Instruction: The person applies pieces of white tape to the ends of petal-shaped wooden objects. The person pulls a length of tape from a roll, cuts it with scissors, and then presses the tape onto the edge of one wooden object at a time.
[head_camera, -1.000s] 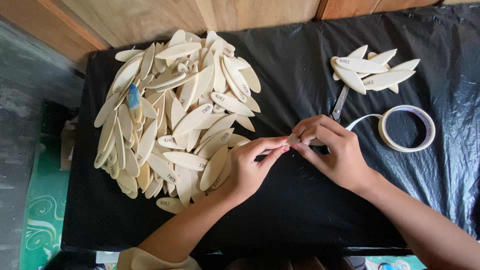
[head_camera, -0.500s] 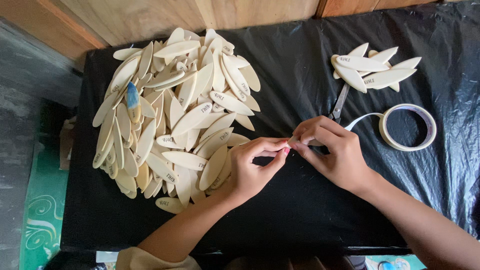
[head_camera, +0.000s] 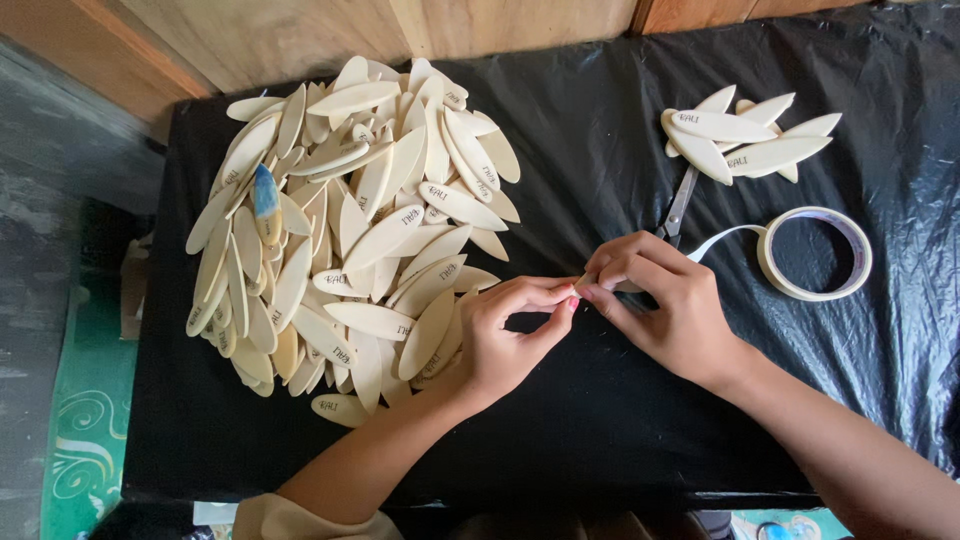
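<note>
While the tape strip (head_camera: 722, 236) runs from the tape roll (head_camera: 815, 253) at right centre of the frame to the fingers, its free end sits pinched where the two hands meet, just right of the middle. Almost nothing has changed over the last second: the hands are in the same spot, fingertips together, only slightly readjusted (the work looks like fine fiddling with the tape end, not a reach or a carry). The left hand (head_camera: 505, 335) is curled nearly closed, thumb and forefinger nipping at the tape end. The right hand (head_camera: 665, 305) is likewise closed down, fingers bunched on the strip; whether a small piece is hidden under it I cannot tell. Scissors (head_camera: 680, 205) lie just above the right hand, partly covered by it. At upper right sits a small stack (head_camera: 745, 140) of pale wooden leaf-shaped pieces, and the big pile (head_camera: 350, 220) fills the left, one blue-tipped piece (head_camera: 266, 200) among them, all on the black sheet (head_camera: 600, 430).
</note>
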